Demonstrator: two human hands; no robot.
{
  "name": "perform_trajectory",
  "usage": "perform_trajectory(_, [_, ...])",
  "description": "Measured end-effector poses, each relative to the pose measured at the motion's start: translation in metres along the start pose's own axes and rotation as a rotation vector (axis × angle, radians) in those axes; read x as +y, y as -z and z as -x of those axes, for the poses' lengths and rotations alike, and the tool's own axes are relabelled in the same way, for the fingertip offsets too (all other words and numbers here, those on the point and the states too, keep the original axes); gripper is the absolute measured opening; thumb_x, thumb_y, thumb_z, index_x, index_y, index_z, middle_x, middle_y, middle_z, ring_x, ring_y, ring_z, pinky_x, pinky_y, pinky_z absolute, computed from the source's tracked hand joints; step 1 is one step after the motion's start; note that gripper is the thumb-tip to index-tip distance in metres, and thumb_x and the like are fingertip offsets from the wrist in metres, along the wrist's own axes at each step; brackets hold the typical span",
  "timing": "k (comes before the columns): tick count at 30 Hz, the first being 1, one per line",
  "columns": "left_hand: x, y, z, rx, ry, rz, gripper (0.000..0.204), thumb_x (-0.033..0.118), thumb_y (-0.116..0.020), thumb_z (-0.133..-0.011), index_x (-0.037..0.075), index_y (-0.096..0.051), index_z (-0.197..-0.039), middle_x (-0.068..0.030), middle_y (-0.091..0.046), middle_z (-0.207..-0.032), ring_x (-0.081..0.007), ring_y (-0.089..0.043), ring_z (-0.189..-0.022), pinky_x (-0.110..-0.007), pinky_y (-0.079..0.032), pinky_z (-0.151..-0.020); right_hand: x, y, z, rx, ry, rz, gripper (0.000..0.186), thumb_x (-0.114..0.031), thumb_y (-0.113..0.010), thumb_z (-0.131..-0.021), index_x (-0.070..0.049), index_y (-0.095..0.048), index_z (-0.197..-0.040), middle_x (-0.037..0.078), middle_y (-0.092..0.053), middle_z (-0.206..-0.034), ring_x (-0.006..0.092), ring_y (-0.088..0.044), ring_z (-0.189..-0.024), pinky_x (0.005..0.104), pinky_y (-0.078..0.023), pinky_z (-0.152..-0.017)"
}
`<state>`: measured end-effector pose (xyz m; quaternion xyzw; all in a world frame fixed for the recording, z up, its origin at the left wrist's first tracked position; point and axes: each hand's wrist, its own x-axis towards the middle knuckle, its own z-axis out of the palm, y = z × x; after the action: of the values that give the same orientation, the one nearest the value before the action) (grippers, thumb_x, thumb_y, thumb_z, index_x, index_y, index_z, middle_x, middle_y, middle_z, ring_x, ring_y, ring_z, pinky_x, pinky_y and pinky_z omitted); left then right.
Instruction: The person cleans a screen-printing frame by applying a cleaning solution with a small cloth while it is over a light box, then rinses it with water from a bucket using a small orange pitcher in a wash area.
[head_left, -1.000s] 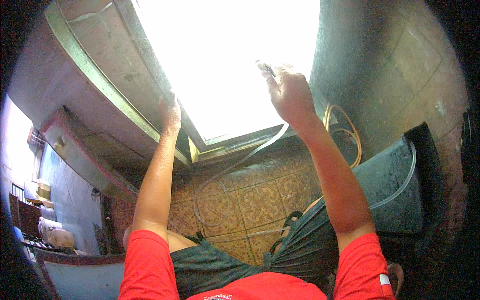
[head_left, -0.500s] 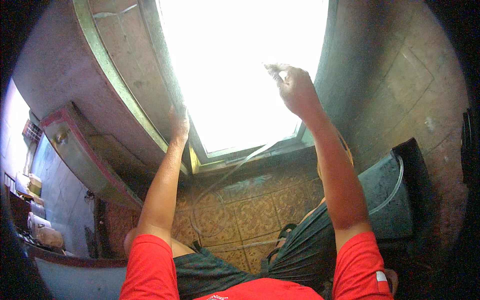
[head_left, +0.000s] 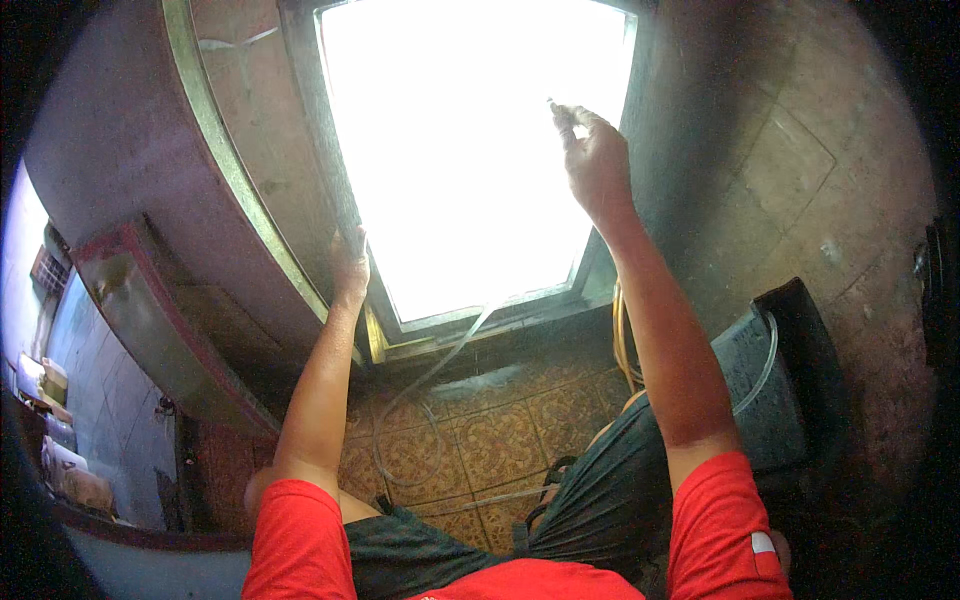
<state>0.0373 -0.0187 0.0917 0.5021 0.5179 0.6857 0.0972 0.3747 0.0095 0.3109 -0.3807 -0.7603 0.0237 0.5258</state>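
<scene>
Red fabric fills the nearest edge, the T-shirt [head_left: 310, 540] of a person in dark shorts [head_left: 620, 470], whose bare forearms reach forward. Between the knees spreads a floor of patterned brown tiles [head_left: 500, 430], where a clear hose [head_left: 460, 345] lies in a loose loop, one end of it rising over the lower rail of a rectangular frame [head_left: 420, 329] and vanishing in glare. Beside the right leg sits a dark container [head_left: 765, 390] with a length of clear tubing along its side; an orange-tan hose [head_left: 619, 340] hangs partly behind the right forearm. The left hand [head_left: 349, 265] rests against the frame's left side; I cannot tell whether its fingers grip the edge. Farther up, the right hand [head_left: 600, 160] is raised before the blown-out white area [head_left: 450, 170] inside the frame, its fingers drawn together; glare hides whether anything is pinched there. A dim grey wall [head_left: 800, 150] stands beyond, to the right.
</scene>
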Motion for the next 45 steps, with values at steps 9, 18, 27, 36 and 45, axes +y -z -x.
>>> perform_trajectory(9, [0.003,-0.005,0.003,0.079,-0.078,-0.135,0.06,0.061,-0.053,-0.084,0.001,-0.051,-0.084,-0.0008,-0.048,-0.074,-0.0147,-0.043,-0.07,-0.034,-0.04,-0.066,-0.005,-0.003,-0.006,0.204,0.027,-0.067,0.034,-0.029,-0.055,-0.093,0.0,-0.061,-0.109,0.012,-0.066,-0.086,0.0104,-0.057,-0.051,0.0253,-0.045,-0.048])
perform_trajectory(18, [0.001,-0.015,0.001,0.078,0.01,-0.039,0.059,0.059,-0.054,-0.085,0.0,-0.054,-0.089,-0.0042,-0.052,-0.077,-0.0176,-0.049,-0.073,-0.035,-0.043,-0.07,-0.036,-0.018,0.029,-0.207,0.044,-0.196,0.027,-0.021,-0.051,-0.093,-0.002,-0.063,-0.108,0.014,-0.065,-0.101,0.0211,-0.062,-0.091,0.0316,-0.048,-0.08])
perform_trajectory(27, [-0.055,0.008,-0.012,0.138,-0.062,-0.272,0.043,0.047,-0.055,-0.09,0.003,-0.052,-0.087,-0.0004,-0.046,-0.074,-0.0123,-0.044,-0.067,-0.03,-0.041,-0.063,-0.067,-0.055,0.014,-0.15,0.133,-0.217,0.033,-0.029,-0.051,-0.094,0.0,-0.063,-0.105,0.015,-0.066,-0.097,0.0176,-0.061,-0.068,0.031,-0.05,-0.064])
perform_trajectory(36, [-0.014,-0.008,-0.005,0.092,-0.07,-0.047,0.044,0.047,-0.057,-0.088,0.004,-0.051,-0.082,-0.0003,-0.044,-0.071,-0.0122,-0.043,-0.067,-0.031,-0.039,-0.061,-0.064,-0.077,-0.028,-0.259,0.199,0.092,0.03,-0.028,-0.05,-0.094,-0.004,-0.064,-0.105,0.014,-0.067,-0.098,0.0228,-0.065,-0.092,0.0356,-0.051,-0.081])
perform_trajectory(45, [-0.025,-0.006,-0.008,0.089,-0.046,-0.022,0.046,0.047,-0.058,-0.087,0.002,-0.051,-0.085,-0.0025,-0.044,-0.075,-0.0142,-0.043,-0.07,-0.034,-0.039,-0.063,-0.024,-0.069,-0.023,-0.21,-0.007,0.028,0.041,-0.035,-0.046,-0.096,-0.001,-0.059,-0.115,0.016,-0.061,-0.111,0.0253,-0.063,-0.095,0.0363,-0.053,-0.078])
